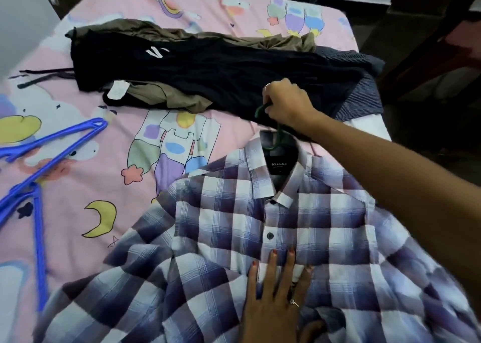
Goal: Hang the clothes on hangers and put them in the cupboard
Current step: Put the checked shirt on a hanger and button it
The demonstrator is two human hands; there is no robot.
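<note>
While the right hand (285, 103) grips the green hanger (273, 134), the checked shirt (221, 238) lies below.

A bed covered by a pink cartoon-print sheet (109, 186) is filling most of the frame. Blue plastic hangers (39, 173) are lying at the left edge. A purple-and-white checked button shirt (234, 238) is spreading across the lower right. A pile of black, olive and striped navy garments (208, 74) is lying across the upper centre.

Red-orange polish is worn on the nails of the left hand (276, 296), a stone-set ring (294, 302) on one finger; both forearms are left bare.
</note>
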